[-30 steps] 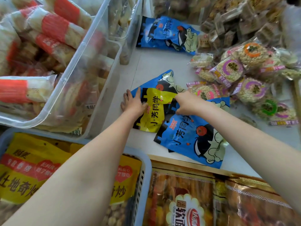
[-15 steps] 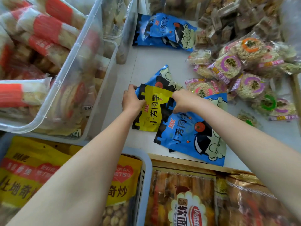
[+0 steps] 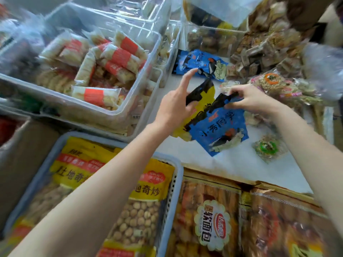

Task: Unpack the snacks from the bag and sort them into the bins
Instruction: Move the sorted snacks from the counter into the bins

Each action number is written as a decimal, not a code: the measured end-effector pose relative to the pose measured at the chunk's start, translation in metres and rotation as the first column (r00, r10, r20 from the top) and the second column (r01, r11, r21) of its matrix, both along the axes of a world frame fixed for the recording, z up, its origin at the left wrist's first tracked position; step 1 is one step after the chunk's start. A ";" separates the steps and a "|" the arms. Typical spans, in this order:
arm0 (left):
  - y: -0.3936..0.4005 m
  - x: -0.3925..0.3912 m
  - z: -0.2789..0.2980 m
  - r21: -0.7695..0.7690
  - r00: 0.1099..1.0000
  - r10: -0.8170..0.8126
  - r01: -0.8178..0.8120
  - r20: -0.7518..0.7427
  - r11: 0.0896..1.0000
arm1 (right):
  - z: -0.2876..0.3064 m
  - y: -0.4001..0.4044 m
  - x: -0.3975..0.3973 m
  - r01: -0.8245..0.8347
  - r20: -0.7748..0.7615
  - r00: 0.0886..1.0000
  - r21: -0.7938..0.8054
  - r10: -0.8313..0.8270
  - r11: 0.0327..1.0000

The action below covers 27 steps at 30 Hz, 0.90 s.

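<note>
Now | left hand (image 3: 176, 106) grips yellow packet (image 3: 205, 97) | right hand (image 3: 254, 99) pinches blue packet (image 3: 222, 130)

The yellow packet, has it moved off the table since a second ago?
Yes. The yellow packet is lifted off the white table, pinched by the left hand, toward the far blue packet.

yellow snack packet (image 3: 202, 97): lifted, tilted, black top edge pinched | blue snack packet (image 3: 220, 130): overlaps it, hanging at a slant above desk (image 3: 232, 164) | second blue packet (image 3: 200, 64): flat, farther back
</note>
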<state>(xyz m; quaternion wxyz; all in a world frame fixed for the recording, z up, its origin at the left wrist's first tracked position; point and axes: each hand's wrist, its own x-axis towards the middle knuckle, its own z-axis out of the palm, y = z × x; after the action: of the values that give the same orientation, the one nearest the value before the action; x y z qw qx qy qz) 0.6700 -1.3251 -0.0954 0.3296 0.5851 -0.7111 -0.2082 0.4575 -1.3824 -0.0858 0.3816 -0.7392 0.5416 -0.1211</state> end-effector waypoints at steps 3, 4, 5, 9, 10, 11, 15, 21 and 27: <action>0.031 0.009 0.039 -0.065 0.998 -0.047 0.049 0.037 0.997 | 0.044 0.030 0.007 0.030 0.178 0.984 -0.021 -0.026 0.999; 0.043 0.013 0.054 -0.083 0.999 -0.039 0.041 0.024 0.996 | 0.059 0.039 0.012 0.038 0.224 0.974 -0.041 -0.028 0.998; 0.055 0.019 0.068 -0.093 1.000 -0.023 0.024 0.010 0.995 | 0.075 0.049 0.018 0.038 0.265 0.964 -0.061 -0.021 0.997; 0.114 0.059 0.119 -0.086 1.000 0.000 -0.002 -0.025 0.996 | 0.134 0.099 0.057 -0.066 0.320 0.942 -0.125 0.103 0.990; 0.133 0.073 0.129 -0.080 0.999 -0.005 0.002 -0.036 0.997 | 0.144 0.116 0.072 -0.122 0.313 0.937 -0.123 0.155 0.985; 0.155 0.088 0.136 -0.063 0.999 -0.002 -0.001 -0.040 0.998 | 0.152 0.134 0.089 -0.175 0.298 0.933 -0.113 0.202 0.978; 0.267 0.162 0.146 0.089 0.995 0.092 -0.088 -0.043 0.992 | 0.161 0.215 0.172 -0.384 0.264 0.883 -0.067 0.388 0.921; 0.473 0.256 0.107 0.288 0.913 0.408 -0.392 0.003 0.874 | 0.117 0.361 0.312 -0.737 0.216 0.659 -0.005 0.721 0.675; 0.695 0.308 0.038 0.475 0.561 0.825 -0.746 0.072 0.466 | 0.026 0.521 0.464 -0.945 0.001 0.327 -0.016 0.945 0.327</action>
<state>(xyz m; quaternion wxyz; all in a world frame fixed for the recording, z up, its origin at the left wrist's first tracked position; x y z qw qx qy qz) 0.9776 -0.6301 -0.0572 0.2998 0.8858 -0.2599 -0.2406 0.9219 -0.8619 -0.0598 0.3794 -0.9179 0.0097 0.1156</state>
